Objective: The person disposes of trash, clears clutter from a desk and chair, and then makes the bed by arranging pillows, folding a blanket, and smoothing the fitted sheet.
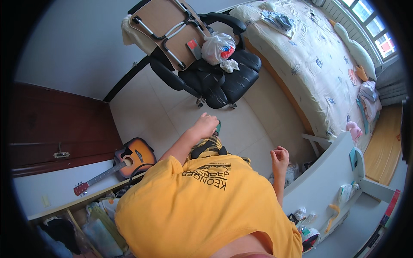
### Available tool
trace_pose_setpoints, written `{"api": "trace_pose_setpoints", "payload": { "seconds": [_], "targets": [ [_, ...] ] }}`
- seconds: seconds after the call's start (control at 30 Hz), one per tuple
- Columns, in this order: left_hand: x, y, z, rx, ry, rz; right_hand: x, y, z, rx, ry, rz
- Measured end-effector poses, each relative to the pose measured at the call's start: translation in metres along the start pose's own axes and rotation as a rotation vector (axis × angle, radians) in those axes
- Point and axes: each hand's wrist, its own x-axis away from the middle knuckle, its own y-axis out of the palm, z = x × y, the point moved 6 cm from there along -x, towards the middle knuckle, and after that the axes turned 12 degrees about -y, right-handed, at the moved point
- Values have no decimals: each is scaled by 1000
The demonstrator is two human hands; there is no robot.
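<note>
My left hand hangs in front of my body with its back towards me. Its fingers are curled and partly hidden, so whether anything is inside cannot be seen. Below it a green slipper shows on the floor. My right hand is raised beside the white desk, its fingers loosely bent and holding nothing visible. Ahead stands a worn black office chair. On it lean a folded table, a tied white plastic bag, a crumpled tissue and a flat grey-and-red item.
A bed with patterned sheets runs along the right, bearing folded clothes and a plush goose. An acoustic guitar rests against the left wall near a dark red door. Behind me, an open drawer contains clothes.
</note>
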Motion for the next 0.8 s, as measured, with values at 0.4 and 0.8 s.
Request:
{"api": "trace_pose_setpoints", "payload": {
  "seconds": [0.4, 0.8],
  "targets": [
    [-113, -63, -88, 4, 98, 19, -89, 78, -28, -54, 224, 36],
    [-109, -110, -216, 279, -213, 92, -329, 242, -99, -41, -128, -354]
  ]
}}
